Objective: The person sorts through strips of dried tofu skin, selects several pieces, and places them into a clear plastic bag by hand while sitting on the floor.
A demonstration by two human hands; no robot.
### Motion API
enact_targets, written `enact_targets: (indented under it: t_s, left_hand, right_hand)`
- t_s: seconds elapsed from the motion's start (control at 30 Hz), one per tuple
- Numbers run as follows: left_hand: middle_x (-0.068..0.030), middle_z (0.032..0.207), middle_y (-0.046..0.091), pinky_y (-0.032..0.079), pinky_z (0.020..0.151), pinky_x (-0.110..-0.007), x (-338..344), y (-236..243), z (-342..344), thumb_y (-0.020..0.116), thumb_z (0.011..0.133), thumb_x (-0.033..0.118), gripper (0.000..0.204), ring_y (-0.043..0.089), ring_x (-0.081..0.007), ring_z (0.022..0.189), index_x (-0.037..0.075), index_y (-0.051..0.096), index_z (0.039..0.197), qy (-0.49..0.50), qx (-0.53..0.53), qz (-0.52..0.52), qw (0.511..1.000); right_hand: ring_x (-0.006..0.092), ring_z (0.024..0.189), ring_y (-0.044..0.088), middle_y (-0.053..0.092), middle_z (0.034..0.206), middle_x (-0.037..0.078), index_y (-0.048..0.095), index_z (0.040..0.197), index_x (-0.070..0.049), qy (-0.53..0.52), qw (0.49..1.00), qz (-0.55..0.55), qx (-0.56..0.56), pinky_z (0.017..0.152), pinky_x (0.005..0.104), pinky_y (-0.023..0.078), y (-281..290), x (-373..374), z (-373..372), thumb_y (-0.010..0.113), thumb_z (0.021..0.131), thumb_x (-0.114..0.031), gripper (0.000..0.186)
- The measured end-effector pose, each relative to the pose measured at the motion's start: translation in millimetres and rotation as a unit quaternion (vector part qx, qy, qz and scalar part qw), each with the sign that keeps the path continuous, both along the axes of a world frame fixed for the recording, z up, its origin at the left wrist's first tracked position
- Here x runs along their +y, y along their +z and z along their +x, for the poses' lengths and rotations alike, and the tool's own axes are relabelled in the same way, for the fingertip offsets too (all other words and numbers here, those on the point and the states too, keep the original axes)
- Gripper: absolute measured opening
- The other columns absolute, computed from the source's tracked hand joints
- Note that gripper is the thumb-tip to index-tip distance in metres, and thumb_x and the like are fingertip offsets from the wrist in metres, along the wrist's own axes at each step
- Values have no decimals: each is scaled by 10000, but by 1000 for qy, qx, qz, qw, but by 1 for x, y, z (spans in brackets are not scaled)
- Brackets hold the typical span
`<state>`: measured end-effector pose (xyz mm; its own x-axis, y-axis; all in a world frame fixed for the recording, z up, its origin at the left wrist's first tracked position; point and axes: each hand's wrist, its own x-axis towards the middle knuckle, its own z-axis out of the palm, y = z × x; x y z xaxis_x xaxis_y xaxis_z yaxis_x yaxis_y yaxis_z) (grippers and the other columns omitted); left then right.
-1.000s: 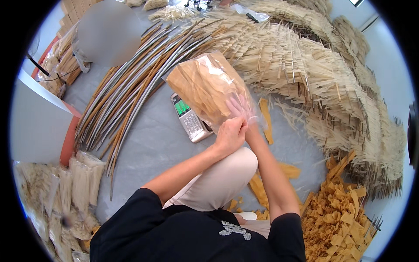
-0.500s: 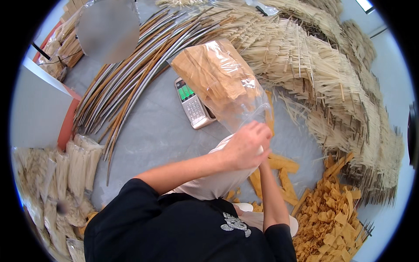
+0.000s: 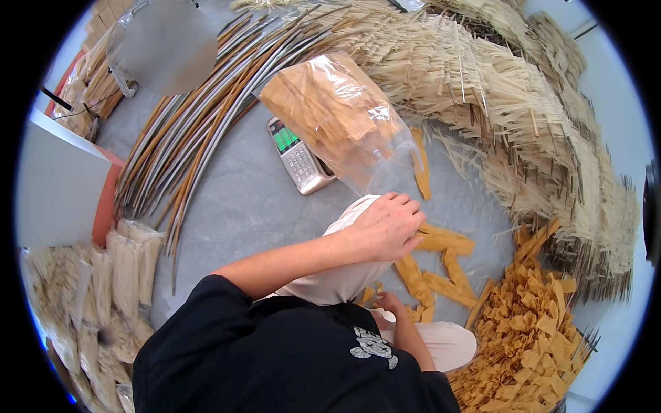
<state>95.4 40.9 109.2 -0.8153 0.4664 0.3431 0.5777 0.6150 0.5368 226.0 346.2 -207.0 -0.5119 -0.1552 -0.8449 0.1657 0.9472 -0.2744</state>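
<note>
Step in hand: apparently filling the clear bag (image 3: 337, 117), with the right hand (image 3: 390, 303) down among loose yellow strips (image 3: 447, 241) and the left hand (image 3: 390, 224) by the bag's near end.
Next move: seems to call for a light pinch on a strip at the right hand, and for the bag's near end to be held wide.
Left fingers: curled downward over the pale trouser knee (image 3: 330, 279); their tips are hidden, so I cannot tell whether they grip the plastic.
Right fingers: bent, beside small yellow scraps (image 3: 368, 294) near the body; too small to tell whether they hold anything.
Bag's place: beyond the left hand, tilted, lying over the far right part of the scale (image 3: 299, 160), whose keys and green display show on the left.
Bag's look: glossy, wrinkled plastic, packed with flat yellow pieces at the far end, slack and mostly see-through at the near end.
Strips' look: matte, bent, overlapping on the grey floor (image 3: 227, 241), left of a large yellow heap (image 3: 527, 337).
</note>
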Motion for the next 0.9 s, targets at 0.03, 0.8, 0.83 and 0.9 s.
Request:
enact_targets:
  t_s: [0.03, 0.8, 0.83, 0.9]
  left_hand:
    - [-102, 884, 560, 421, 823, -361, 1, -1, 0, 645, 746, 242, 249, 537, -262, 925, 35, 569, 864, 1, 2, -5, 1000]
    - [-106, 1008, 591, 420, 856, -385, -4, 11, -3, 652, 739, 169, 231, 552, -290, 985, 44, 590, 923, 5, 40, -52, 998]
    - [-102, 1020, 598, 421, 856, -380, -4, 13, -4, 645, 750, 158, 224, 556, -290, 983, 39, 592, 933, 11, 39, -61, 997]
    - [-98, 1032, 605, 422, 856, -375, 2, 12, -9, 638, 761, 147, 218, 561, -290, 981, 35, 595, 943, -5, 34, -66, 997]
  right_hand:
    - [243, 736, 643, 668, 889, 169, 594, 1126, -3, -3, 1000, -1, -1, 682, 351, 509, 13, -11, -1, 624, 772, -193, 403]
    - [352, 921, 604, 634, 987, 200, 585, 1133, -42, -129, 974, -86, 164, 818, 407, 473, -19, -50, 6, 547, 746, -150, 403]
    - [359, 927, 601, 628, 1000, 206, 584, 1136, -42, -137, 975, -94, 145, 830, 406, 469, -22, -53, 8, 552, 746, -152, 407]
    - [360, 953, 591, 626, 1002, 209, 587, 1130, -39, -124, 980, -86, 130, 843, 407, 462, -36, -54, 19, 553, 748, -162, 402]
